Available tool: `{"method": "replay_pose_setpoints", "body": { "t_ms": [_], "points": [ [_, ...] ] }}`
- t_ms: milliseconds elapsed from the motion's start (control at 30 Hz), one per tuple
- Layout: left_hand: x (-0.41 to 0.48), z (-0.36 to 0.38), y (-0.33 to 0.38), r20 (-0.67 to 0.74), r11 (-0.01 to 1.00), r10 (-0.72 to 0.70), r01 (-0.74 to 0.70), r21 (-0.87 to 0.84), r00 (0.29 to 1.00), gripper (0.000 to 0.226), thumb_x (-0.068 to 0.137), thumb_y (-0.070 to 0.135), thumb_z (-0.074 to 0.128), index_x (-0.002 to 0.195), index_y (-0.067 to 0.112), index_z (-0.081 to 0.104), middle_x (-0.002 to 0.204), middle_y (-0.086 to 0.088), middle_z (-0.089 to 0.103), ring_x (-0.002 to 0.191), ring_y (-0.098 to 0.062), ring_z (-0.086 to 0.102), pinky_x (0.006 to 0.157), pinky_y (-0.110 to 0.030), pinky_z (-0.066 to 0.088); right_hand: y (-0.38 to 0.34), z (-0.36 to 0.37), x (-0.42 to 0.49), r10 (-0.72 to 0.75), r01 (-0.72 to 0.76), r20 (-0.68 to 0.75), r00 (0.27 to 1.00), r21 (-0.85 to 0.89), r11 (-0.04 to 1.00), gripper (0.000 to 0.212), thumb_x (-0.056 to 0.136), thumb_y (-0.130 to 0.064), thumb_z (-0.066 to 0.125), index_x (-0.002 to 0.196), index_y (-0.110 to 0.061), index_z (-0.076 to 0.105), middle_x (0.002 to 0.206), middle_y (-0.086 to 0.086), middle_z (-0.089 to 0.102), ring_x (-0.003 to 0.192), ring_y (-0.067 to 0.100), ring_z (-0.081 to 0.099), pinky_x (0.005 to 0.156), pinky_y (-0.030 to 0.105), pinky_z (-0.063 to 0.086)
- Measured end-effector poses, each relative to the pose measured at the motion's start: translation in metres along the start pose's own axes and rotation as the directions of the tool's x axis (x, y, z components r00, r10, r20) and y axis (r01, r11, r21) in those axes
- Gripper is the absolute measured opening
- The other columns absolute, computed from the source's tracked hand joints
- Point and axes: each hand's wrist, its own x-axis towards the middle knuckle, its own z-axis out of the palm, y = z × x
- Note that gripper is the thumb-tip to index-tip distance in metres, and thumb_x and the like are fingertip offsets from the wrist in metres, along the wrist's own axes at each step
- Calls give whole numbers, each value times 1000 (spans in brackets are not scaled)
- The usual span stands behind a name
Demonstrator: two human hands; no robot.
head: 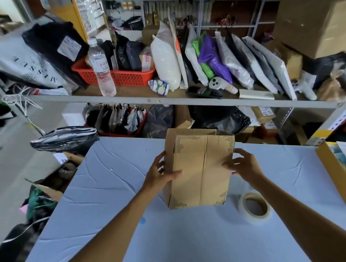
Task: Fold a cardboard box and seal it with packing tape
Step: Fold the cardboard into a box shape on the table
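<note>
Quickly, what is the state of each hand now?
Left hand: closed on the left side of the cardboard box.
Right hand: closed on the box's right side.

Brown box (199, 170) with dark dashes, pale blue table (157, 238)

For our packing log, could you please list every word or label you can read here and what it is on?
"MISSUE", seen upside down: grey bag on the shelf, upper left.
Red characters on the water bottle label: too blurred to read.
White label on the black bag: too blurred.
Cardboard box, held by the left hand and right hand: printed dashes only, no words.
</note>
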Motion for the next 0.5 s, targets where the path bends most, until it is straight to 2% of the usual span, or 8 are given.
{"method": "replay_pose_setpoints", "body": {
  "t_ms": [67, 167, 200, 367, 433, 500],
  "points": [
    [0, -1, -3, 16, 1000, 4, -5, 19, 1000, 99, 51, 40, 90, 136, 44, 41, 133, 4, 55, 117, -18, 57, 100, -43, 49, 0, 4, -2, -36, 36, -1, 999, -54, 998, 52, 73, -7, 79, 116, -26, 57, 82, 3, 71, 79, 22, 67, 69, 40, 55],
    [-1, 1, -11, 22, 998, 20, -21, 52, 1000, 90, 65, 21, 87, 138, 41, 39, 136, -3, 56, 111, -16, 59, 90, -32, 51, 2, 11, -7, -57, 55, -16, 998, -102, 993, 58, 74, -12, 79, 122, -33, 54, 87, 0, 70, 77, 20, 67, 61, 33, 53],
    [-2, 1, -13, 15, 998, 26, -26, 53, 1000, 90, 66, 17, 86, 139, 39, 39, 136, -4, 56, 111, -16, 60, 89, -30, 52, 3, 12, -9, -55, 53, -17, 998, -106, 993, 56, 74, -14, 79, 121, -32, 54, 87, 1, 70, 77, 20, 67, 60, 32, 53],
    [-4, 2, -21, -43, 998, 37, -35, 57, 998, 94, 65, 14, 87, 143, 33, 38, 138, -5, 54, 120, -24, 58, 99, -43, 50, 12, 10, -15, -83, 81, -10, 996, -134, 988, 41, 74, -12, 79, 108, -22, 59, 94, 2, 69, 78, 23, 69, 66, 40, 59],
    [-5, 3, -22, -53, 997, 54, -50, 63, 997, 90, 67, 15, 86, 142, 31, 40, 139, -3, 54, 121, -23, 57, 101, -45, 49, 13, 12, -16, -81, 78, -16, 997, -137, 987, 38, 72, -12, 80, 104, -20, 61, 96, 1, 68, 74, 20, 69, 61, 34, 56],
    [-5, 4, -22, -61, 996, 70, -67, 53, 996, 86, 68, 15, 85, 141, 28, 42, 138, -3, 54, 121, -22, 57, 101, -46, 48, 13, 15, -15, -78, 72, -34, 996, -139, 988, 37, 70, -10, 81, 100, -17, 61, 94, 2, 69, 72, 14, 69, 56, 21, 50]
  ]
}}
